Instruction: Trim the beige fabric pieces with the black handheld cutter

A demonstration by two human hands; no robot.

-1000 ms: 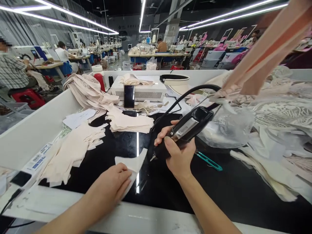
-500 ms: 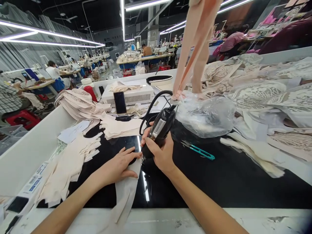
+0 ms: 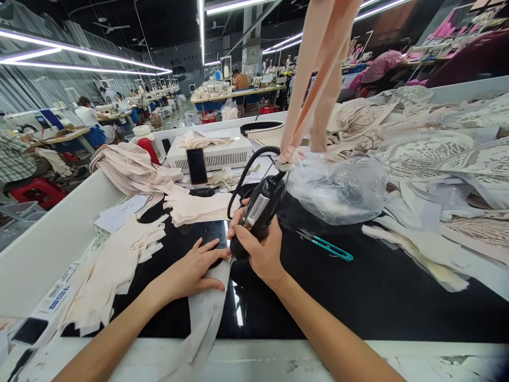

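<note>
My right hand [image 3: 262,246] is wrapped round a black corded handheld tool [image 3: 258,207] with a silver plate on its side. The tool's lower end is close to the table at the edge of a pale fabric strip [image 3: 207,313]; its tip is mostly hidden. With fingers spread, my left hand [image 3: 194,270] lies flat on that strip, fingertips beside the tool. From there the strip runs toward me and over the table's front edge. To the right of the tool lie teal-handled thread snips [image 3: 326,247] on the black table surface [image 3: 358,297].
Stacked cut fabric pieces [image 3: 107,265] lie at left, with more [image 3: 199,204] behind my hands. A phone [image 3: 196,165] leans on a white vented box [image 3: 226,151]. Peach strips [image 3: 314,79] hang above a clear plastic bag [image 3: 338,188]. Lace pieces [image 3: 425,148] cover the right side.
The view has shifted very slightly. Both hands, the tool and the fabric strip keep nearly the same places.
</note>
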